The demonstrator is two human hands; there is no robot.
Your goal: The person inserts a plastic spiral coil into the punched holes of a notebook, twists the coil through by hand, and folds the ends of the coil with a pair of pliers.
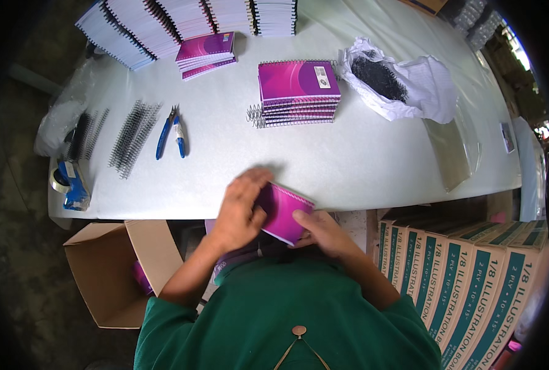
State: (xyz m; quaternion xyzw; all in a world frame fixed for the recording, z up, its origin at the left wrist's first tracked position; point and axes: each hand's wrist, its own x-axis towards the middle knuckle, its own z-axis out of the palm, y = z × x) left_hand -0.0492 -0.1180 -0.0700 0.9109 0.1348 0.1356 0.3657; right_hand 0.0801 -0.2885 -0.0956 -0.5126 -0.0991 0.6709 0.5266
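Note:
A small purple notebook (282, 217) is tilted between my hands at the table's front edge. My left hand (240, 208) is closed round its left side, the fingertips at the upper corner. On the lower right part, my right hand (326, 234) pinches it, thumb on the cover. Along the notebook's upper edge runs a row of holes or coil loops, too small to tell which. Beyond my hands stands a stack of purple notebooks (299, 83) with loose wire coils sticking out. A smaller stack of purple notebooks (205, 54) lies farther back, left of it.
Black spiral coils (132, 139), blue-handled pliers (171, 134) and a blue tape dispenser (74, 185) lie on the left. Crumpled white paper (432, 89) holds black coils. Thick bound stacks (194, 17) line the back. An open carton (102, 271) and several boxes (466, 277) flank me.

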